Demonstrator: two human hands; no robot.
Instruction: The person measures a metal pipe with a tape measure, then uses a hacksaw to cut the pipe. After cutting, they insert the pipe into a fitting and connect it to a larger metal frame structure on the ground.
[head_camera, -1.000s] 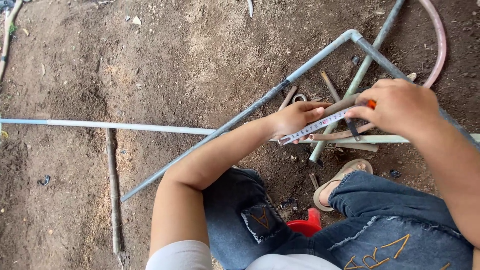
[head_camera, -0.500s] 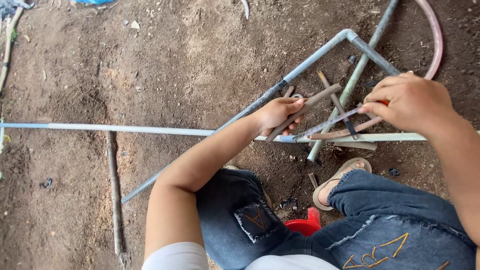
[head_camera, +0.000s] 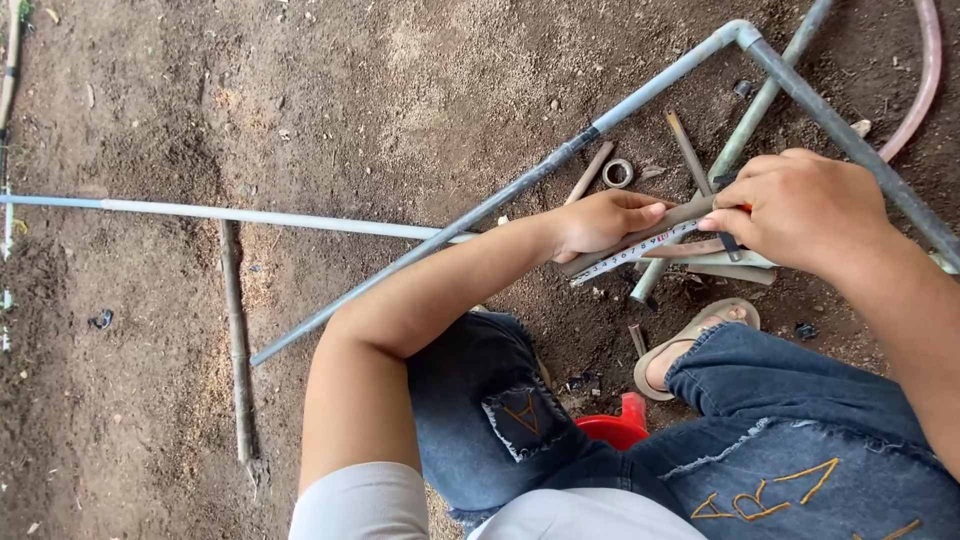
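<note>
Head cam looking straight down, so here's the layout, all relative to the short brownish pipe piece (head_camera: 640, 232) I'm holding across the middle. Closest to me, below that pipe piece, are my knees in patched blue jeans (head_camera: 800, 440), a red plastic thing (head_camera: 612, 428) poking out between them (can't tell what it is), and my sandal (head_camera: 690, 335) on the dirt.

My left hand (head_camera: 598, 222) is wrapped around the left end of the pipe piece, fingers curled over the top and thumb underneath, so it's closed on it. My right hand (head_camera: 800, 210) sits at the right end, fingers bunched tight and pinching the tape measure (head_camera: 632, 252); its blade runs along the near side of the pipe piece, touching it, out toward my left hand. There's a bit of orange under my right fingers, but I can't tell if that's the tape case.

Just past the pipe piece there's a small metal ring (head_camera: 617, 173) lying on the ground with a couple of short pipe offcuts (head_camera: 688, 150) beside it. A long grey galvanized pipe (head_camera: 480, 212) with an elbow at the top runs diagonally behind my left hand. Further left, a thin pale pipe (head_camera: 250, 214) stretches off across the dirt, and far right a pinkish hose (head_camera: 925, 80) curves away.
</note>
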